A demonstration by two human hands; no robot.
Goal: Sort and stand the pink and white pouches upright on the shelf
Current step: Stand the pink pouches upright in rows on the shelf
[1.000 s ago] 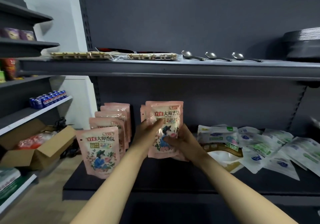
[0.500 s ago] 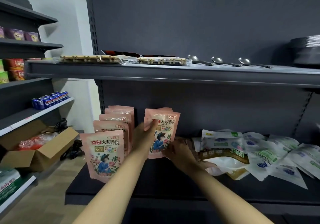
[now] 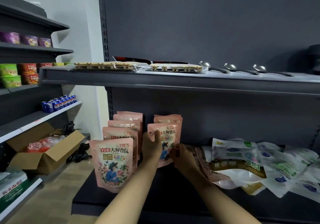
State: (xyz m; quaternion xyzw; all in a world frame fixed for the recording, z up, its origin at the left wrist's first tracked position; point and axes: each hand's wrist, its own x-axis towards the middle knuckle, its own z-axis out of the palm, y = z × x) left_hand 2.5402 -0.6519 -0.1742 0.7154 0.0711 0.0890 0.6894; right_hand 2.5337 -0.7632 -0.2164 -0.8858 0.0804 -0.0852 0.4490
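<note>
Both hands are on a pink pouch [image 3: 167, 144] that stands upright on the dark lower shelf [image 3: 155, 194], at the front of a short row with two more pink pouches showing behind it. The left hand [image 3: 151, 148] holds the pouch's left edge, thumb laid over the front near the top corner. The right hand [image 3: 181, 157] has its fingers curled against the pouch's lower right side, pinching that edge. Just to the left, a second row of pink pouches [image 3: 114, 163] stands upright, one behind another toward the back panel. To the right, white pouches [image 3: 233, 154] lie flat in a loose overlapping heap on the same shelf, with one more pink pouch lying under its near edge. On the shelf above, three spoons [image 3: 230, 67] lie side by side.
</note>
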